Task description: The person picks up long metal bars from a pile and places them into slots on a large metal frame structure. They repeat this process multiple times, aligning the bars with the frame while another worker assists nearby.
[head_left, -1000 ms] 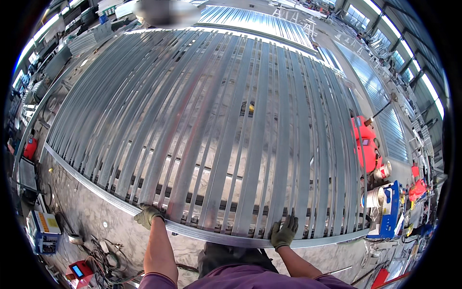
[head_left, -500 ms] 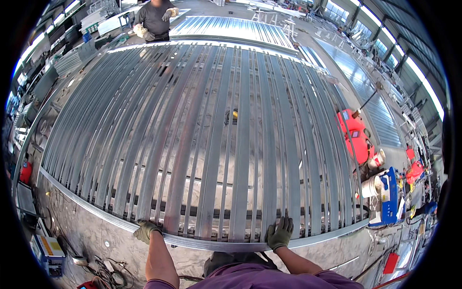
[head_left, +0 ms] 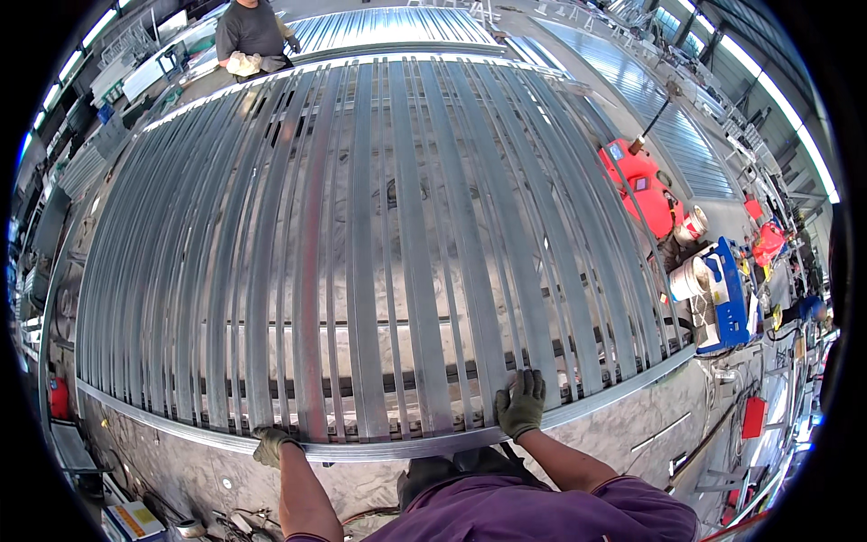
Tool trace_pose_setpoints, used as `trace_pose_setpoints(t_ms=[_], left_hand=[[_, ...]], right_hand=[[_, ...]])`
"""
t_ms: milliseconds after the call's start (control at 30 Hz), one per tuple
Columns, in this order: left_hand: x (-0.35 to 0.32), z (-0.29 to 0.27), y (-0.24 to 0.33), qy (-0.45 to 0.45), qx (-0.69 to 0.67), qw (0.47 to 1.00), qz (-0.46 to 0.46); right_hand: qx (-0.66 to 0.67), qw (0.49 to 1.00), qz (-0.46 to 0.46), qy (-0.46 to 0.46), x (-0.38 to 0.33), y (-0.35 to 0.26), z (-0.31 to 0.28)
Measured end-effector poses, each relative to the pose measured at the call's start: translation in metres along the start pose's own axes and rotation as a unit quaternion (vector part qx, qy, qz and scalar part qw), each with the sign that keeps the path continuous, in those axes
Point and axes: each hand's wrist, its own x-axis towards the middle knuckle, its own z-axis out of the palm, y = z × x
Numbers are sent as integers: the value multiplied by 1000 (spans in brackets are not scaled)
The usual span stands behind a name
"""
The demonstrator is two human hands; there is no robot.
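A large panel of long grey metal slats [head_left: 415, 298] is held between a near rail and a far rail. My left hand [head_left: 274, 446], in a dark olive glove, is closed round the near rail [head_left: 379, 452], its fingertips partly hidden at the edge. To the right, my gloved right hand [head_left: 520, 406] lies palm down where a slat meets the same rail. Its fingers are stretched out over the metal, pointing away from me. Between the slats, parts of the floor and crossbars below show through.
Across the panel, by the far rail, stands a person [head_left: 256, 41] wearing gloves. Red equipment [head_left: 641, 190], white buckets [head_left: 691, 278] and a blue-cased machine [head_left: 725, 298] stand off the right side. Cables [head_left: 244, 522] lie on the floor at lower left. Another ribbed panel [head_left: 388, 29] lies beyond.
My view has tilted and turned, so the panel appears rotated. Both my hands keep to about the same spots on it. The person opposite has lowered a raised hand.
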Motion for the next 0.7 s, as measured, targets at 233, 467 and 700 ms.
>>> trace_pose_setpoints(t_ms=[233,467,700], left_hand=[[-12,26,13,-2,5,999,50],[-15,32,19,-15,-3,997,77],[-8,28,15,14,12,993,115]], right_hand=[[11,1000,13,7,-9,4,0],[23,999,6,32,9,-6,-24],[29,999,12,29,9,0,-12]])
